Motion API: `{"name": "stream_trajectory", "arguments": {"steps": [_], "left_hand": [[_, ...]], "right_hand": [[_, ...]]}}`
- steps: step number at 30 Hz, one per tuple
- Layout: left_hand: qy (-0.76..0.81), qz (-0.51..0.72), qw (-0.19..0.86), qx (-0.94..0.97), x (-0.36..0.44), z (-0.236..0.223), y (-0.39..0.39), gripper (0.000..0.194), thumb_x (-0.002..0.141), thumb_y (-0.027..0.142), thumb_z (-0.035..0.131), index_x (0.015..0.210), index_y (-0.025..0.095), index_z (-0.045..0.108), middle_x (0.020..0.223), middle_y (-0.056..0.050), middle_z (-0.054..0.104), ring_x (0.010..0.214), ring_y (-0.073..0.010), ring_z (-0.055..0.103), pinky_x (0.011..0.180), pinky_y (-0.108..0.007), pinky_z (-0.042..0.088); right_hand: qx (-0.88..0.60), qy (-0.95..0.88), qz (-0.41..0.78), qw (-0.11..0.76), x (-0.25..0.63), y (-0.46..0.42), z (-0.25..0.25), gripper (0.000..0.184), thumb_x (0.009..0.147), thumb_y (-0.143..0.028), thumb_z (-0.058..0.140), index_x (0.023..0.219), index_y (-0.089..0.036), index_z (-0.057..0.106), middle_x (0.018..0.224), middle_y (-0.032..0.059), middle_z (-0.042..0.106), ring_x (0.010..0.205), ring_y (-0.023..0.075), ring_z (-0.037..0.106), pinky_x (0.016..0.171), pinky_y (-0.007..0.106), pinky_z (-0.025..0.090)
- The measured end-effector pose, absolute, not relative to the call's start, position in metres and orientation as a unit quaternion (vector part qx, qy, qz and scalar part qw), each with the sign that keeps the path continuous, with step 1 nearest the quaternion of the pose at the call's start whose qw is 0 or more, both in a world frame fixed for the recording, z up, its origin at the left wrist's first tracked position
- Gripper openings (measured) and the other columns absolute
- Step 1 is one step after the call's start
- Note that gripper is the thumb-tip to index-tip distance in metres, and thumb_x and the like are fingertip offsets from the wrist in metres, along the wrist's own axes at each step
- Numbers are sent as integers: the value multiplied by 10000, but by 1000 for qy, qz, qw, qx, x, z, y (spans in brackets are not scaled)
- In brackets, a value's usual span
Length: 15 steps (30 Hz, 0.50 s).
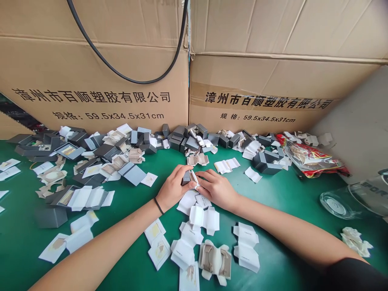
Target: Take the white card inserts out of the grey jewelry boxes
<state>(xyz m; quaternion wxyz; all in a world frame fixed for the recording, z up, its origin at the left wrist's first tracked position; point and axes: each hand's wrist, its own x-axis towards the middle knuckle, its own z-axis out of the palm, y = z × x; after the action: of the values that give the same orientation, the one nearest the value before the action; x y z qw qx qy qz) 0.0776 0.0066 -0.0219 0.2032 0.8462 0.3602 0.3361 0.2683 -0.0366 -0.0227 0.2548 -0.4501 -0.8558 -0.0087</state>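
Observation:
My left hand (173, 188), a dark band on its wrist, is closed around a small dark grey box (186, 178) at the middle of the table. A white card piece (194, 176) stands up at the box's opening. The fingers of my right hand (218, 190) are pinched at this card piece; their tips are partly hidden. Just below both hands lie white folded card inserts (197, 216), some with small print. Beyond the hands sits a beige-lined insert (198, 159), opened out on the green table (279, 250).
Several grey boxes (133, 173) and torn card pieces are heaped along the back, against tall cardboard cartons (100, 81). At right are a red snack bag (315, 157), a clear plastic container (342, 204) and crumpled paper (355, 241). A black cable (121, 74) hangs above.

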Motion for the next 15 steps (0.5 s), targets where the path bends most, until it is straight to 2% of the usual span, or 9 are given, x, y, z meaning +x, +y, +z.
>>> {"name": "stream_trajectory", "arguments": {"steps": [3,8,15], "left_hand": [[360,339,208,844,77,-22,7,559,790,635,387,1135,206,485,1077,-90,574,982,-210,587,837,-311,487],[364,338,213,841,77,-21,7,537,800,616,393,1133,205,482,1077,-85,575,976,-200,587,831,-300,486],[363,337,208,844,77,-23,7,532,808,612,389,1149,215,483,1075,-80,580,969,-198,596,819,-295,495]], "right_hand": [[-437,-859,-55,262,268,-39,-24,264,912,-329,445,1041,-199,636,1083,84,653,930,214,570,748,358,535],[-424,-854,-24,299,270,-37,-27,250,900,-301,470,1065,-196,626,1034,61,679,929,202,597,770,347,542],[-439,-846,-36,299,268,-40,-27,225,890,-239,469,1041,-206,633,1060,69,676,1038,247,600,828,407,535]]}}
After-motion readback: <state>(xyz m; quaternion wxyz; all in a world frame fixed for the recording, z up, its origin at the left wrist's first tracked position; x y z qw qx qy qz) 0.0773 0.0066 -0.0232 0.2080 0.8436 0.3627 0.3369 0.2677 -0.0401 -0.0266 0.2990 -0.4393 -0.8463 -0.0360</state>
